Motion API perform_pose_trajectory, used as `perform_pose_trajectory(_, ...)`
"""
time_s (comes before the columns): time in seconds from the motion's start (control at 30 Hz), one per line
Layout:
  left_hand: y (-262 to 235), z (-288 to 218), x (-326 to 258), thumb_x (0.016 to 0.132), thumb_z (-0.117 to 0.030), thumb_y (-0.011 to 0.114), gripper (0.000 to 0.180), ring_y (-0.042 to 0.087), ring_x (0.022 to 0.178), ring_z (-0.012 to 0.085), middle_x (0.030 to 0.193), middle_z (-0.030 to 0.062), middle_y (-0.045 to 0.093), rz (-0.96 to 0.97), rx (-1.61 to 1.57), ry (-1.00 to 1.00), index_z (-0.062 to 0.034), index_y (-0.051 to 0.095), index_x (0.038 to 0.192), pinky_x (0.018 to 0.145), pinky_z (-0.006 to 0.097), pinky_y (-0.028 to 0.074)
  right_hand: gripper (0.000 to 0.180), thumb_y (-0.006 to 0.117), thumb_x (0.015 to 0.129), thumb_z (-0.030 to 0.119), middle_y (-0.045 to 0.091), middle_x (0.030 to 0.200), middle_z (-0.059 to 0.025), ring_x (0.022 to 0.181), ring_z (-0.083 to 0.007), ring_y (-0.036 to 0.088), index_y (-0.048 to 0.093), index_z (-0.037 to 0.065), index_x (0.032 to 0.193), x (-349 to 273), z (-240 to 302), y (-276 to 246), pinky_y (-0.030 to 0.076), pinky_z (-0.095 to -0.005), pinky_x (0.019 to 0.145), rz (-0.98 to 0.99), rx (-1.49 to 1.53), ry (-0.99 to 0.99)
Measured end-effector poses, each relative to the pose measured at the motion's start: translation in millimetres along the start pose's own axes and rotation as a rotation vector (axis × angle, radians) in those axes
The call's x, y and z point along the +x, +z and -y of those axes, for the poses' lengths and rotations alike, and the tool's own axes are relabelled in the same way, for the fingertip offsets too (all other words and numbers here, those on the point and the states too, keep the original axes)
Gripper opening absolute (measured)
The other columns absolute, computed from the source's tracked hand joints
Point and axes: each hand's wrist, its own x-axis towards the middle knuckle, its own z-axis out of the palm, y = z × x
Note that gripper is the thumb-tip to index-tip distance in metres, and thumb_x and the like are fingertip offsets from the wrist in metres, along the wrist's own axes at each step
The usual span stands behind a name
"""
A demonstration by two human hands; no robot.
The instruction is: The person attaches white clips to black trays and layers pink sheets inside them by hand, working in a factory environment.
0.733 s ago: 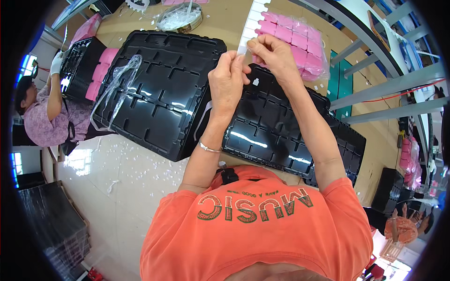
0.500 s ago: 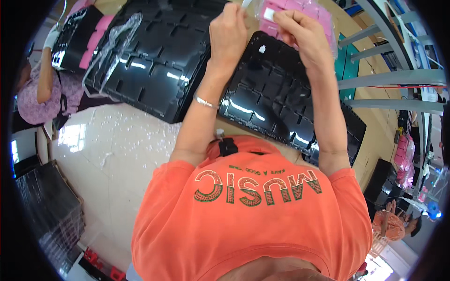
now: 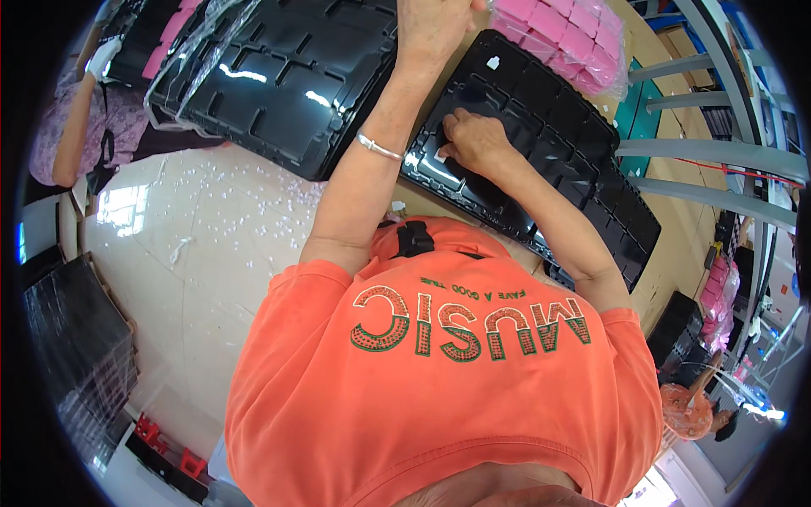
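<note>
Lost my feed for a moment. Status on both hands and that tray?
Right hand pressing a small white piece into the black tray. Left hand up at the picture's top edge, grip unclear. Nothing in the way.

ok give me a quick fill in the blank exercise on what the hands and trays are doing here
1. The right hand presses down on a compartment tray whose colour is ____.
2. The left hand reaches up toward the top edge, and its wrist wears a thin ____.
3. The small blocks in clear wrap beyond the tray are ____ in colour.
4. The person's shirt is ____.

Missing words: black; bracelet; pink; orange
</note>
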Motion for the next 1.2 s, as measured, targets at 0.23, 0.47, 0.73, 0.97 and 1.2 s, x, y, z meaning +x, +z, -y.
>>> perform_pose_trajectory(0.23,5,5,-18,0.091,-0.017,0.06,0.017,0.05,0.049,0.0033,0.068,0.0011,0.063,0.044,-0.211,-0.186,-0.0008,0.062,0.097,0.042,0.017,0.036,0.032,0.068,0.083,0.027,0.063,0.082,-0.0085,0.068,-0.0165,0.06,0.062,0.0,0.1,20,-39,-92,0.049,-0.0309,0.061,-0.698,0.956,0.243)
perform_pose_trajectory(0.47,11,0,-26,0.092,-0.014,0.06,0.012,0.055,0.05,0.0056,0.067,0.0027,0.064,-0.028,-0.014,-0.068,-0.0028,0.062,0.092,0.045,0.02,0.041,0.027,0.069,0.084,0.027,0.059,0.065,-0.0006,0.057,-0.0087,0.051,0.067,0.0,0.085,44,-33,-153,0.044,-0.0251,0.053,-0.808,0.984,0.194)
perform_pose_trajectory(0.73,14,24,-7,0.093,-0.008,0.054,0.007,0.064,0.058,0.0136,0.075,0.0075,0.066,-0.053,0.18,0.134,-0.0018,0.058,0.093,0.052,0.027,0.051,0.023,0.072,0.083,0.028,0.056,0.064,0.0035,0.05,-0.002,0.045,0.067,0.006,0.082,-18,-56,-168,0.034,-0.0175,0.044,-0.657,1.144,0.207)
perform_pose_trajectory(0.97,5,7,0,0.095,-0.016,0.057,0.021,0.056,0.056,0.0074,0.08,0.0063,0.064,0.13,-0.193,-0.162,0.0019,0.057,0.106,0.047,0.019,0.042,0.015,0.071,0.079,0.019,0.051,0.064,0.0019,0.055,-0.0084,0.046,0.063,0.006,0.075,-138,-187,-120,0.035,-0.0263,0.049,-0.16,0.559,0.34)
perform_pose_trajectory(1.2,11,0,-9,0.095,-0.022,0.058,0.023,0.05,0.05,0.0037,0.067,0.0026,0.061,0.057,-0.147,-0.161,-0.0002,0.064,0.098,0.042,0.017,0.035,0.012,0.073,0.068,0.014,0.059,0.067,-0.0091,0.068,-0.0269,0.061,0.065,0.006,0.07,-140,-245,-38,0.044,-0.0393,0.059,-0.134,0.096,0.263)
